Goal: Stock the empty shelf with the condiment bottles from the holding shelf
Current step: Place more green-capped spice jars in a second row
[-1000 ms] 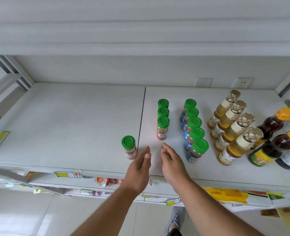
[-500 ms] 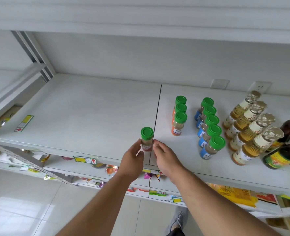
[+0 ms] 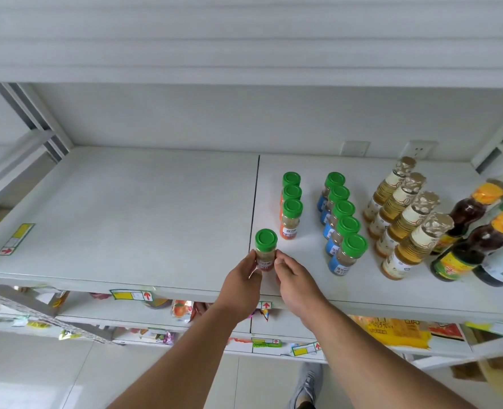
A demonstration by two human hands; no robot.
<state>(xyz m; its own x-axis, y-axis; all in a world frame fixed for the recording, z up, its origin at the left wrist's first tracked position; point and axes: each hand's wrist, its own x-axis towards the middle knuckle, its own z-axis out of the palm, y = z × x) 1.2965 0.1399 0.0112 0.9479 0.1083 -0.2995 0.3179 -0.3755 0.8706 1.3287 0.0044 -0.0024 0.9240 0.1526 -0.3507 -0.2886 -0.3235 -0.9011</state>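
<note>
the landmark here is the dark seam (image 3: 254,202) that splits the white shelf board (image 3: 141,216) into a left panel and a right panel.

left of the seam the panel holds no bottles; only a yellow price tag (image 3: 15,239) sits at its far left edge.

right at the seam's front end stands the small glass spice jar with a green screw cap and an orange label (image 3: 265,250). it is upright, its long axis vertical, its base on the shelf near the front lip. the left hand (image 3: 241,286) comes at it from the left-hand side of the seam, fingers curled against the jar's left flank; the right hand (image 3: 296,283) mirrors it from the right side, thumb and fingers pressed to the right flank. both hands pinch the jar between them, equally near, with the jar straight ahead of the fingertips and the cap above them.

right of the seam and further back stands a file of three matching orange-labelled jars (image 3: 291,214), apart from the held jar with a gap between. beyond that, a file of five green-capped jars with blue labels (image 3: 340,222), then four pale yellow bottles with clear faceted caps (image 3: 403,214), then dark sauce bottles with orange caps (image 3: 474,225).

by my judgement the coming move is a short slide or lift along the seam, so the jar must stay vertical to avoid tipping.
</note>
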